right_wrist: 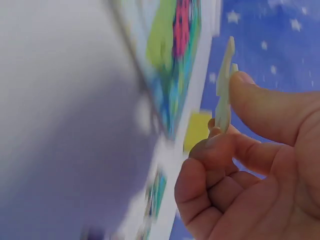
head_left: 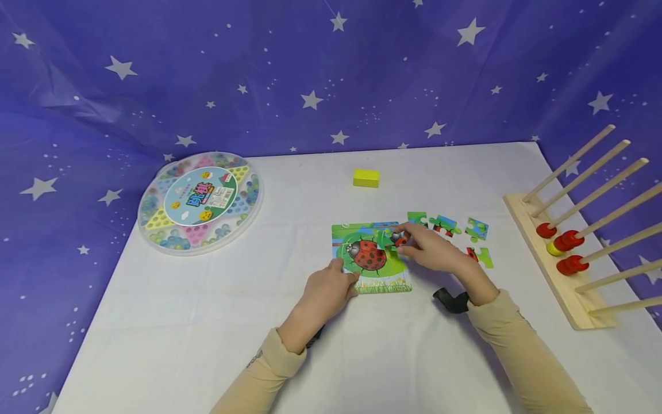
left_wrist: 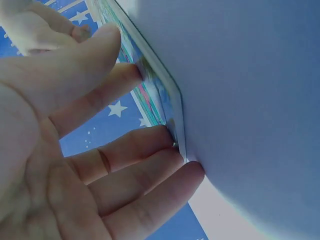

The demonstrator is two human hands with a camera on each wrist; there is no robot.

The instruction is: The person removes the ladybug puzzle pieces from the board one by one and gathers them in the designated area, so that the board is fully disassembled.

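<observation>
A ladybug jigsaw board (head_left: pixel 383 286) lies on the white table in the middle of the head view. My left hand (head_left: pixel 327 290) rests at its lower left corner; in the left wrist view the outstretched fingertips (left_wrist: pixel 165 137) touch the board's edge. Over the board's upper right part, my right hand (head_left: pixel 434 250) holds a puzzle piece (head_left: pixel 385 237). The right wrist view shows that piece (right_wrist: pixel 224 87) edge-on, pinched between thumb and fingers above the surface. Several loose pieces, among them a blue-green one (head_left: pixel 477 229), lie right of the board.
A yellow block (head_left: pixel 366 178) sits behind the board. Back left lies a round Chinese checkers box (head_left: pixel 201 204) with marbles. At right stands a wooden base (head_left: pixel 561 270) with upright pegs and a few red and yellow beads. A starry purple cloth (head_left: pixel 310 75) hangs behind the table.
</observation>
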